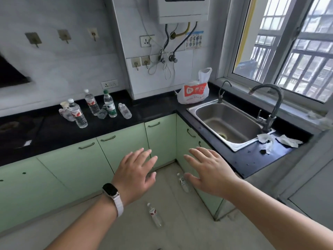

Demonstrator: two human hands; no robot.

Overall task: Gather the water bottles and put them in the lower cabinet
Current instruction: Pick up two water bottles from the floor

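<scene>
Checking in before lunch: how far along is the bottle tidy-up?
Nothing looks done: the lower cabinet doors are shut. In hand: nothing; left hand and right hand are open, empty. Left: the countertop bottles and two floor bottles.

At two o'clock I see a steel sink (212, 121) set in the black countertop (54, 134), with its tall faucet (275, 103) at three. A white-and-orange plastic bag (194, 92) sits at one. Crumpled paper (264, 138) lies beside the sink at three, and a water heater (182, 9) hangs at twelve.
</scene>
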